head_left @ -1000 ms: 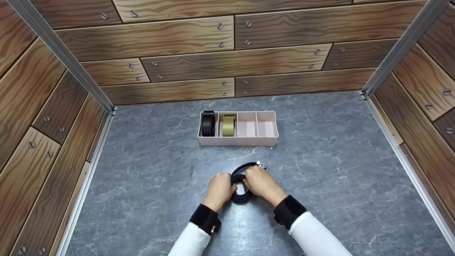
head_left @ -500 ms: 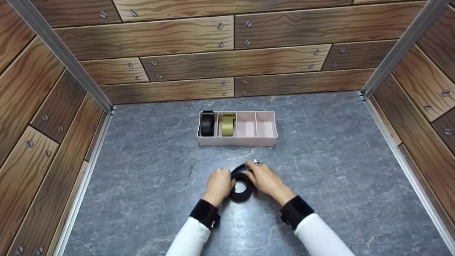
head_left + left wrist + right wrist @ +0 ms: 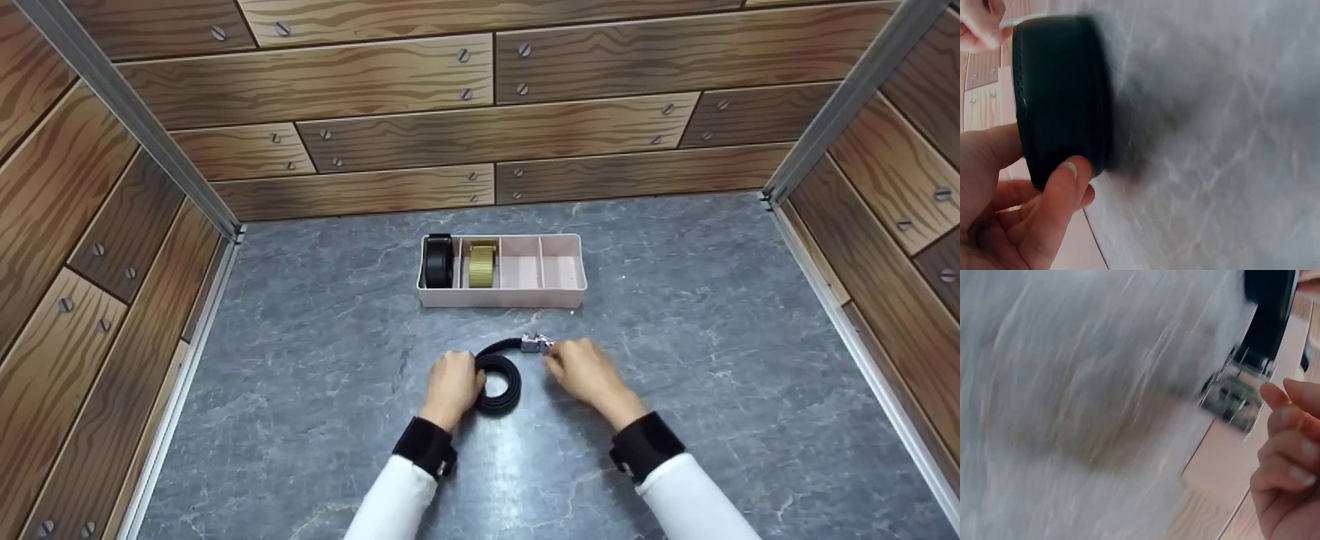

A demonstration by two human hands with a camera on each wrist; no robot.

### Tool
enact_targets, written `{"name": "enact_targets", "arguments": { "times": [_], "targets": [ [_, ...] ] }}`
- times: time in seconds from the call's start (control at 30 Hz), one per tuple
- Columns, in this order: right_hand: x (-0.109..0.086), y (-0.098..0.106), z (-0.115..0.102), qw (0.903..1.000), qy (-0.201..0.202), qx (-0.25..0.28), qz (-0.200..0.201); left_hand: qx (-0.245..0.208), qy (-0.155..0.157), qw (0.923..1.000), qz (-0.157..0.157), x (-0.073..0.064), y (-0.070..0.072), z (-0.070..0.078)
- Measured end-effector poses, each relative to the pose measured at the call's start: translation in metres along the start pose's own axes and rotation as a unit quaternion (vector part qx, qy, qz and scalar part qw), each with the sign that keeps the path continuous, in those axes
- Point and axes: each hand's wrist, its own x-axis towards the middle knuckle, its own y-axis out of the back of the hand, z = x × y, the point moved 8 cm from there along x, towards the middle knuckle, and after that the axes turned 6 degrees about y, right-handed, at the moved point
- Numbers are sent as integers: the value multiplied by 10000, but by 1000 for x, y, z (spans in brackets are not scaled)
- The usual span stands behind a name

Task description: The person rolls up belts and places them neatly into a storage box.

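Note:
A black belt (image 3: 511,406), rolled into a coil, is in front of the person. Its loose end runs from the far side of the coil to a silver buckle (image 3: 535,343). My left hand (image 3: 451,382) grips the coil's left side; in the left wrist view its thumb (image 3: 1061,197) lies on the near edge of the dark roll. At the buckle's right end is my right hand (image 3: 589,375), fingers curled. In the right wrist view its fingertips (image 3: 1270,395) meet the buckle's edge, apparently pinching it; the exact contact is blurred.
Beyond the hands stands a pale pink divided box (image 3: 502,298). A black rolled belt (image 3: 438,262) is in its leftmost compartment, a gold-coloured roll (image 3: 482,266) in the one beside it. Wood-patterned walls (image 3: 390,79) enclose the grey marbled surface (image 3: 315,315).
My right hand has moved right, from the strap to the buckle's far end. The coil and left hand have shifted slightly left and away from the person, and more of the loose end shows.

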Motion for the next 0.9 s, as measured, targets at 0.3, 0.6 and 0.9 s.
{"name": "enact_targets", "arguments": {
  "times": [0.3, 0.6, 0.9],
  "targets": [
    [-1, -42, -34, 9988, -437, -24, -220, -72, 229, 9991, 359, -7, -2, 5],
    [12, -39, -53, 9925, 530, -1064, -275, 119, -92, 9995, -283, -3, -7, 6],
    [9, -37, -60, 9808, 1427, -1257, -441, 750, -785, 9928, -514, -3, -12, 21]
  ]
}}
